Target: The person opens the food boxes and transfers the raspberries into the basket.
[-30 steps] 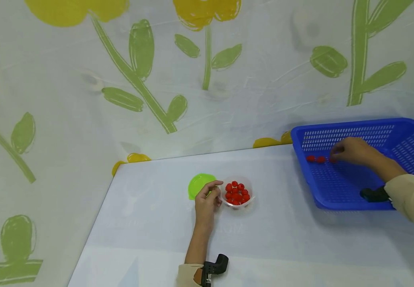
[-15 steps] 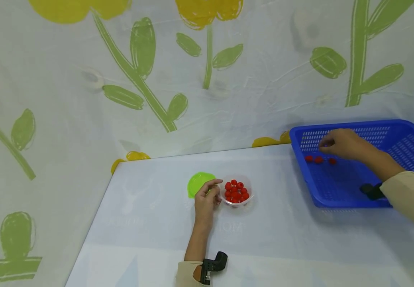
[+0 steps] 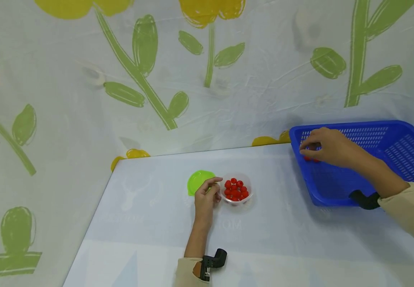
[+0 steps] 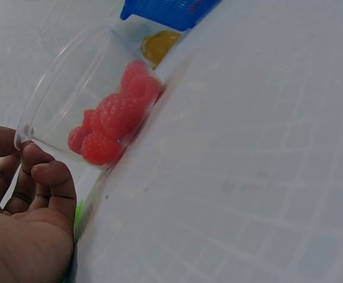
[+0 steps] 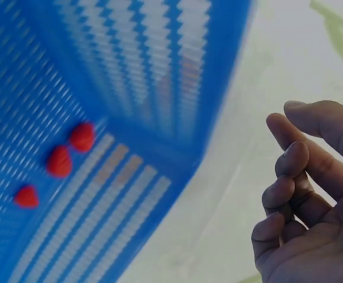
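My left hand [image 3: 204, 201] is at the left side of a clear plastic bowl [image 4: 59, 88], holding its rim at the fingertips. Several raspberries [image 4: 121, 115] lie in the bowl. Close by on the table is a bright green lid [image 3: 197, 181], partly behind that hand. My right hand [image 3: 330, 147] hovers over the left part of a blue perforated basket [image 3: 314, 189], its fingers loosely bent with nothing between them. Three raspberries [image 5: 59, 161] rest in a row on the basket floor, apart from the hand; the right hand partly hides them in the head view.
A white table [image 3: 149, 223] carries the bowl, lid and basket. Behind it hangs a pale sheet [image 3: 264, 87] with a yellow and green flower pattern. Black camera mounts [image 3: 214, 261] sit on both wrists.
My right hand has let go of a raspberry on the basket floor, risen and moved left toward the basket's left rim. The left hand stays at the bowl.
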`<action>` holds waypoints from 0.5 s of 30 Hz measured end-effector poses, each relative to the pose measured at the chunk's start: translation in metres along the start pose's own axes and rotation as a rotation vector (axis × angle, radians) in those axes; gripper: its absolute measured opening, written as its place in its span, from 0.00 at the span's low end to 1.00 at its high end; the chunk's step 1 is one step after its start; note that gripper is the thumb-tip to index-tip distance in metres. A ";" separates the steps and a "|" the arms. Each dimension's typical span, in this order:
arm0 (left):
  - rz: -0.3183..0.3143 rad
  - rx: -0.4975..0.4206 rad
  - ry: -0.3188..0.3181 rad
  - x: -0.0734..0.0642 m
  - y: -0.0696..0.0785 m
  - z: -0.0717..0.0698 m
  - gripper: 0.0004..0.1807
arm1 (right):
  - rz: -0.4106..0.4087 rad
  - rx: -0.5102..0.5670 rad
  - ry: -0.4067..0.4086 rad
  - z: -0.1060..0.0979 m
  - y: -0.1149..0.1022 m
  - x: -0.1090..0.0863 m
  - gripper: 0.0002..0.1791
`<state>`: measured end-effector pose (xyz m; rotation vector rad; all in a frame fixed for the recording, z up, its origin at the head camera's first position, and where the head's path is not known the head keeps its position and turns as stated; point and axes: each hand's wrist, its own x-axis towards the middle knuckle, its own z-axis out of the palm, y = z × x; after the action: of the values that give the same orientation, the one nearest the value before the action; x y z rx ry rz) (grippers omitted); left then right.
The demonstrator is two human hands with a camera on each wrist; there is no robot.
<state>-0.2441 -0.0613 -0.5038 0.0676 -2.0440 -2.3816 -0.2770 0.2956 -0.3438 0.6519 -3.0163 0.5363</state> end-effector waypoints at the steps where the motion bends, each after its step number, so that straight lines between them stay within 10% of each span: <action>1: 0.001 -0.003 0.001 0.000 0.000 0.000 0.13 | -0.016 0.003 0.008 0.001 -0.005 0.000 0.07; 15: 0.004 0.004 0.016 0.001 -0.001 0.001 0.13 | -0.181 0.025 0.087 0.027 -0.064 0.002 0.05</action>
<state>-0.2452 -0.0597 -0.5049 0.0822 -2.0399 -2.3670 -0.2516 0.2308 -0.3479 0.8679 -2.8372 0.5788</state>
